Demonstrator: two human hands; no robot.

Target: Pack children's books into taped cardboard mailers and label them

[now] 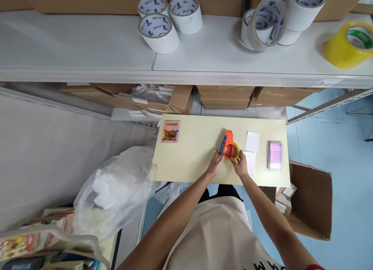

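An orange tape dispenser (229, 137) with a blue part along its left side lies over the middle of the cream table, and a yellow tape roll (237, 149) sits in it. My left hand (215, 163) grips the dispenser's lower left side with its fingertips. On the opposite side, my right hand (240, 165) has its fingers closed on the tape roll's lower right edge. Just right of my right hand lie two white cards (252, 142), one below the other. Part of each hand's grip is hidden behind the dispenser.
The cream table (189, 165) also bears a pink booklet (171, 131) and a blurred pink item (275, 155). Above stands a grey shelf (116, 44) with white tape rolls (163, 44) and a yellow roll (339, 48). A cardboard box (314, 202) stands right, a plastic bag (116, 188) left.
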